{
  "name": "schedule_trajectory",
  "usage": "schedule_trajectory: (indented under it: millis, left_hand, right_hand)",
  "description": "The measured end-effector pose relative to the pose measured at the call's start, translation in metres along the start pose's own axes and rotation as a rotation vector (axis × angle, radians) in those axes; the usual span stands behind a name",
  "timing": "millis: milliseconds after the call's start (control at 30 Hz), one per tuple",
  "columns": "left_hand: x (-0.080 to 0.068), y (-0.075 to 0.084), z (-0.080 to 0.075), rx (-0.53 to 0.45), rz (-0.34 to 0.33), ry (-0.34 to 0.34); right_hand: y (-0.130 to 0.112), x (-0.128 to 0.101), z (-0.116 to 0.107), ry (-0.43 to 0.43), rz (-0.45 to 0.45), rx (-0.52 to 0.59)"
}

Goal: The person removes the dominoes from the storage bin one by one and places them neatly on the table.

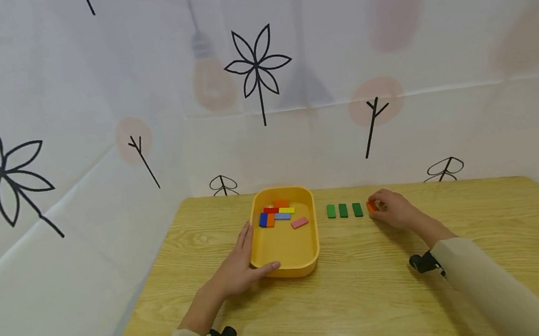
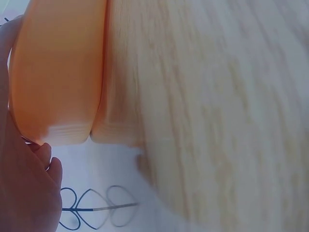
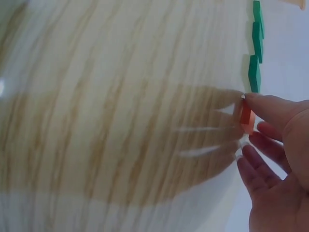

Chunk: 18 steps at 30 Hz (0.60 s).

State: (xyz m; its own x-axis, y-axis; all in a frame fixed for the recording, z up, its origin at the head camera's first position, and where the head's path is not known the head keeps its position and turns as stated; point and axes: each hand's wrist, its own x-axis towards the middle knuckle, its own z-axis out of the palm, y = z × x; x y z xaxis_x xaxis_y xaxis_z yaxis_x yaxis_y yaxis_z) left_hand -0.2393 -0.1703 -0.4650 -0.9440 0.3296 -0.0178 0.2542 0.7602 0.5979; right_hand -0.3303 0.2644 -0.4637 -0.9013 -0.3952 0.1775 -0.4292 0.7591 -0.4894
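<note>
In the head view my right hand (image 1: 395,209) pinches an orange block (image 1: 371,206) between thumb and fingers, low over the table. It sits at the right end of a row with three green blocks (image 1: 343,211); the right wrist view shows the thumb on one side of the orange block (image 3: 246,114) and fingertips on the other. My left hand (image 1: 234,266) rests against the yellow tray (image 1: 289,272), fingers straight along its left side and thumb across the near rim. In the left wrist view the tray wall (image 2: 60,72) looks orange.
Inside the tray lie several flat blocks, among them a pink block (image 1: 300,222), a yellow block (image 1: 287,210) and a dark blue block (image 1: 263,219). The wooden table (image 1: 373,303) ends at a printed white curtain (image 1: 328,142) behind and at the sides.
</note>
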Motion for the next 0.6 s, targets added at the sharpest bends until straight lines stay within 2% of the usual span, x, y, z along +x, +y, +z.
schedule_trajectory:
  millis: [267,600]
  left_hand:
    - [0.000,-0.001,0.000,0.011,0.011,-0.002]
    - [0.000,0.001,-0.002,0.009,0.004,-0.007]
  right_hand:
    - [-0.012,0.001,-0.008,-0.033,-0.015,0.010]
    - [-0.077,0.016,-0.034,-0.041,-0.121,0.058]
